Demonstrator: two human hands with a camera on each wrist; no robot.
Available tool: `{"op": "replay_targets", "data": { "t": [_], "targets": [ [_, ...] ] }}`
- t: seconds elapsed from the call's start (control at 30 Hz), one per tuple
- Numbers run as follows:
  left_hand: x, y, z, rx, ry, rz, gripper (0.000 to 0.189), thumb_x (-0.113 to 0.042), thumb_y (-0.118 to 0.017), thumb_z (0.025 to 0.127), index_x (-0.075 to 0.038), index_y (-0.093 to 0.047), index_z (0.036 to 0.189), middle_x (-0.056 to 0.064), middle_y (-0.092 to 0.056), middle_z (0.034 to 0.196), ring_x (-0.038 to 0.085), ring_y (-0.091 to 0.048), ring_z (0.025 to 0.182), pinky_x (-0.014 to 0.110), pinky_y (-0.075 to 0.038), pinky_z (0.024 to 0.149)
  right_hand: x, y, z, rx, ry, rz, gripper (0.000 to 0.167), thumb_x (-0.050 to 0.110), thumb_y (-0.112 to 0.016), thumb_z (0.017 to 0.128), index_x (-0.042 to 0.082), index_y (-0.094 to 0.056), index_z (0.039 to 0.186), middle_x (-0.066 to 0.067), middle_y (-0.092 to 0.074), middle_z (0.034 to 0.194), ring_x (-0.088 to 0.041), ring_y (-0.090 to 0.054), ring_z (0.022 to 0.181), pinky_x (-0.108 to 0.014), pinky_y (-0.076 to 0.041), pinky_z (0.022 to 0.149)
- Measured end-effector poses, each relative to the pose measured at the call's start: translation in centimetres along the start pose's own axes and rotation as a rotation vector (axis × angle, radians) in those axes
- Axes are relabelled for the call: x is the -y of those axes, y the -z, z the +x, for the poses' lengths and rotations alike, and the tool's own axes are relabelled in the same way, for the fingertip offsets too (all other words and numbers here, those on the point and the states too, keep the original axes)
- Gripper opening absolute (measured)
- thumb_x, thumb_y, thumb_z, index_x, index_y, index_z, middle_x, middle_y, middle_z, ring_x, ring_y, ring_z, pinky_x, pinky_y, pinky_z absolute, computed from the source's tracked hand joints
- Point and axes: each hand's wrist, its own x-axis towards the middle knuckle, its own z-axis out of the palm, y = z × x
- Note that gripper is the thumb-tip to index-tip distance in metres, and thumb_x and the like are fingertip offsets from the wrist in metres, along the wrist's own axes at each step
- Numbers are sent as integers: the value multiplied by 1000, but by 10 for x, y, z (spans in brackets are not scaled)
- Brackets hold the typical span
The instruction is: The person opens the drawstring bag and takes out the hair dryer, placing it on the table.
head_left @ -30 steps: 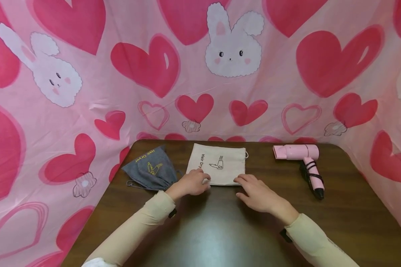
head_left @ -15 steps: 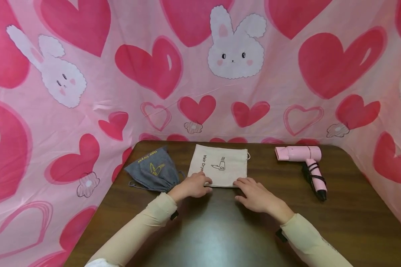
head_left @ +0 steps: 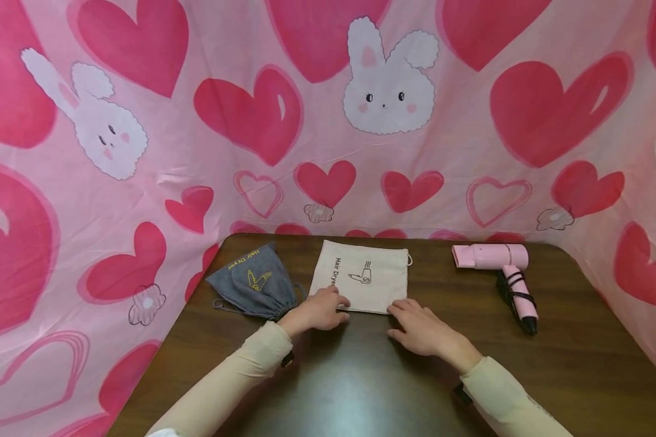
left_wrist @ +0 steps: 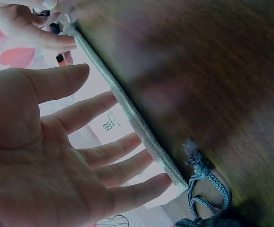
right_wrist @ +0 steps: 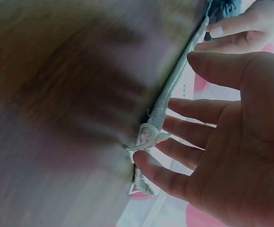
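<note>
On table: white bag, gray bag, pink hair dryer
Left hand, right hand touch white bag's near edge, fingers extended, unclenched

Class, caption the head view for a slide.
Left hand and right hand touch a cream pouch between grey pouch and hair dryer.

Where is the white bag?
In the head view, the white bag lies on the table between the grey bag on its left and the hair dryer on its right, with the left hand and right hand at its near edge.

Beige sleeves, small black wrist pieces
</note>
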Motion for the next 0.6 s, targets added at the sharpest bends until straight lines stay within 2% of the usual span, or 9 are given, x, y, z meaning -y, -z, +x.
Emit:
{"op": "replay_targets", "data": {
  "t": [0.33, 0.6],
  "targets": [
    [-1, -2, 0, -18, -17, 9, 31, -25, -68, 104, -15, -74, 133, 10, -59, 126, 30, -56, 110, 48, -49, 92, -6, -3, -1, 4, -1, -33, 54, 25, -72, 101, -6, -58, 143, -26, -50, 151, -46, -40, 144, -71, -34, 109],
    [-2, -4, 3, -31, -20, 5, 29, -24, -68, 104, -16, -75, 131, 10, -59, 127, 31, -55, 111, 48, -49, 93, -8, -4, -3, -1, 2, -28, 53, 24, -71, 102, -7, -58, 142, -26, -50, 150, -47, -40, 144, -71, -35, 110]
  ]
}}
